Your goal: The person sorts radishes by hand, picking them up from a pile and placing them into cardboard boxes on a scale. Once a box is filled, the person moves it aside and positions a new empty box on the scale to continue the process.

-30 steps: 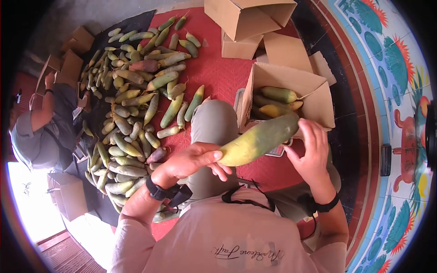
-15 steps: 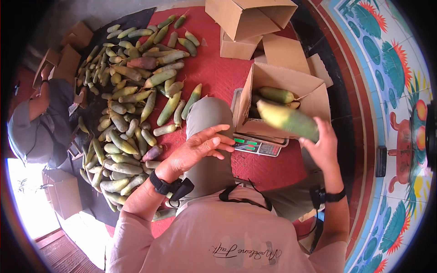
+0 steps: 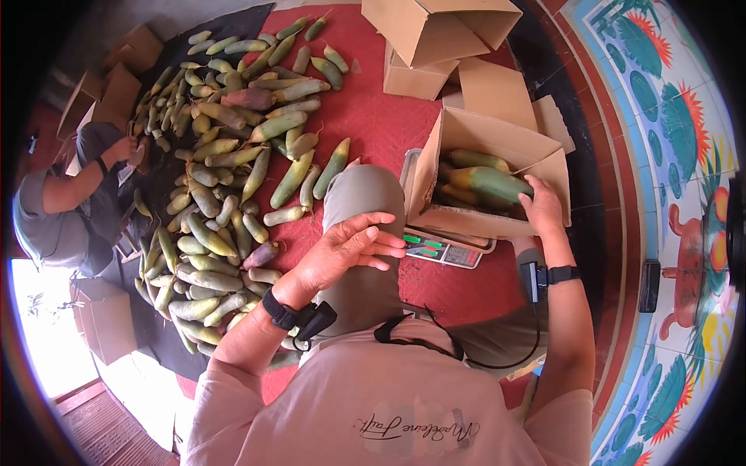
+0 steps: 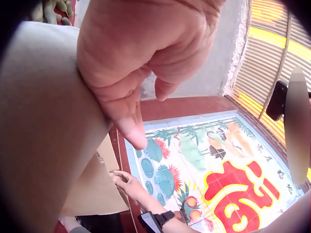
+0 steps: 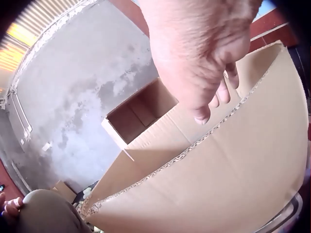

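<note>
My left hand (image 3: pixel 356 243) hovers open, fingers straight, above my grey-trousered knee (image 3: pixel 361 198); in the left wrist view the left hand (image 4: pixel 141 63) holds nothing. My right hand (image 3: pixel 538 203) reaches over the right rim of an open cardboard box (image 3: pixel 497 227), fingers next to the end of a large green-yellow fruit (image 3: pixel 488 183) lying on other fruits inside. From the right wrist, the right hand (image 5: pixel 197 58) hangs over the box wall (image 5: pixel 218 179) with loose, empty fingertips.
A digital scale (image 3: pixel 439 250) sits under the box on the red mat. A big pile of green-yellow fruits (image 3: pixel 225 155) spreads to the left. Another person (image 3: pixel 62 210) sits at far left. Empty cardboard boxes (image 3: pixel 435 31) stand behind. A painted wall (image 3: pixel 684 194) runs along the right.
The fruit went from both hands to the right hand alone, then into the box. My left hand let go and stayed above the knee; the right hand followed the fruit to the box rim.
</note>
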{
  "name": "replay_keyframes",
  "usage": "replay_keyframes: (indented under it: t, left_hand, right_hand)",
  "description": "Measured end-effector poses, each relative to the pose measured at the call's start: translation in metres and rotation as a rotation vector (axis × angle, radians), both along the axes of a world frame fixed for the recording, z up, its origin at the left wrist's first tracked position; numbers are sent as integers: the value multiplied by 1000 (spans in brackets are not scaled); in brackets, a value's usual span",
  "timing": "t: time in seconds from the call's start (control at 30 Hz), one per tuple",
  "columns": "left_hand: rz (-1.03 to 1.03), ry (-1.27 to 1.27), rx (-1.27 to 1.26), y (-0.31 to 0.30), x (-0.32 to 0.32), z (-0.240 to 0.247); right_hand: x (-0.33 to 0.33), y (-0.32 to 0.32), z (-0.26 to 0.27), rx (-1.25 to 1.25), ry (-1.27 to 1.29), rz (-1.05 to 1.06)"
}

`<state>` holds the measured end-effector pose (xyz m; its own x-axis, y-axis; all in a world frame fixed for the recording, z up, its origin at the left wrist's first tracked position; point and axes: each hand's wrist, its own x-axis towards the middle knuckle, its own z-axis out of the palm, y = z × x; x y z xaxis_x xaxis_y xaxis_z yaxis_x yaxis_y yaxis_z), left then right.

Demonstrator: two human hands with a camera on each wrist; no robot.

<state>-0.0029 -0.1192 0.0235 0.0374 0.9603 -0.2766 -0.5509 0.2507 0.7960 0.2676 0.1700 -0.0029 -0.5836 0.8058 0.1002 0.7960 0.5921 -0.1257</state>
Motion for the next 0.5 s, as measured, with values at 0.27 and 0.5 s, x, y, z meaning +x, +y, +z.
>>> replay_keyframes:
  t: [0.27, 0.5]
  left_hand:
    - [28, -125, 81, -11, -15, -5]
    - [436, 16, 42, -29, -73, -51]
  right_hand:
    - [19, -38, 32, 11, 132, 128]
    - [74, -65, 45, 109, 206, 19]
